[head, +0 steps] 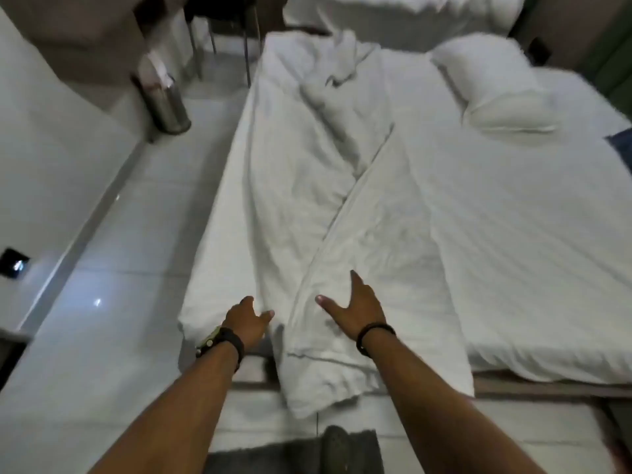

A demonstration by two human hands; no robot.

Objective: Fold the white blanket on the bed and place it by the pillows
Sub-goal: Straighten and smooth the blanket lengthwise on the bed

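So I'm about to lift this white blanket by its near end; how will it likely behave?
Probably floppy: the white blanket lies in soft creases, and its near end droops over the bed edge. Likely bulky rather than heavy, given its puffy folds. It may sag between the left hand and right hand.

Your left hand [247, 319] hides its own fingers at the blanket [342, 234] edge, so the grip is unclear. The pillows [492, 83] in the upper right are blurred. The second bed [393, 12] is cut by the top edge.

A bedroom: white bed [513, 234], pillows [492, 87], tiled floor [113, 302].
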